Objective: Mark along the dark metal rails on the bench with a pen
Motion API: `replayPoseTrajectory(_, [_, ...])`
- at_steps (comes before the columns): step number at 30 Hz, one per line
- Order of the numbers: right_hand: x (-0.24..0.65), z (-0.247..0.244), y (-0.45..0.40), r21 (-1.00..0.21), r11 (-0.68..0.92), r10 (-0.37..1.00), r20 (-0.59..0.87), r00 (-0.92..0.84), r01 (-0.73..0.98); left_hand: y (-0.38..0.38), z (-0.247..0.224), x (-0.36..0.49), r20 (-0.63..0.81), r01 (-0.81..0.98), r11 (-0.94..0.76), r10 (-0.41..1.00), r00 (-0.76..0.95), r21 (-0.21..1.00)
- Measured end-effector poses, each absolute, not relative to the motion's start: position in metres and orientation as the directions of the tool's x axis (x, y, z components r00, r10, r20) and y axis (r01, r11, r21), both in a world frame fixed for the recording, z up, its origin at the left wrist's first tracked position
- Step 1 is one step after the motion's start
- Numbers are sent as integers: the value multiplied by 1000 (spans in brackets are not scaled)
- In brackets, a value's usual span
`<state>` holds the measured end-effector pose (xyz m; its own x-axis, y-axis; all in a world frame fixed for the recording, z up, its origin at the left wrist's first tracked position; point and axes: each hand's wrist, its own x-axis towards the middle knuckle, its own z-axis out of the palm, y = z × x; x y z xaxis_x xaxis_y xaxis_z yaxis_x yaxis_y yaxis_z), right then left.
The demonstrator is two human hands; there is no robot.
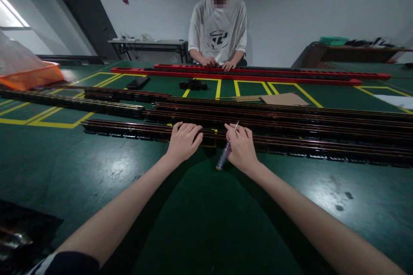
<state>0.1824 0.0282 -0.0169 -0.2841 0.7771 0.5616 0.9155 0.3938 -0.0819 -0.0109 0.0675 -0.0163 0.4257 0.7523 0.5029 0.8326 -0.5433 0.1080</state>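
Note:
Long dark strips [290, 127] with copper-coloured edges lie side by side across the green table [193, 206]. My left hand [185, 141] rests on the nearest strips, palm down, with its fingers a little apart and nothing visible held. To its right, my right hand [241, 146] is closed around a screwdriver [223, 157]. The screwdriver's clear handle sticks out below the hand toward me, and its thin metal shaft shows above the fingers. Small yellow pieces show on the strips near both hands.
Across the table a person [217, 30] in a white shirt has both hands at long red trays [238, 75]. Also there are a phone [138, 82], a dark bundle [193, 84], cardboard [285, 99] and, at left, an orange basket [35, 76].

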Motion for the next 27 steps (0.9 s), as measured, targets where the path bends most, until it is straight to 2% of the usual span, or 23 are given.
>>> replayPoseTrajectory(5, [183,-18,29,-58,417,755,578,-310,907,67,-16,-11,502,834,-542,753,425,105])
replayPoseTrajectory(10, [181,-20,31,-23,321,775,581,-249,947,66,-16,-11,504,832,-544,751,427,105])
replayPoseTrajectory(14, [176,-19,30,-32,269,793,575,-202,963,67,-16,-11,504,832,-545,749,430,100])
replayPoseTrajectory(27, [172,-17,28,-63,270,763,623,-173,961,68,-18,-10,526,826,-559,726,443,76])
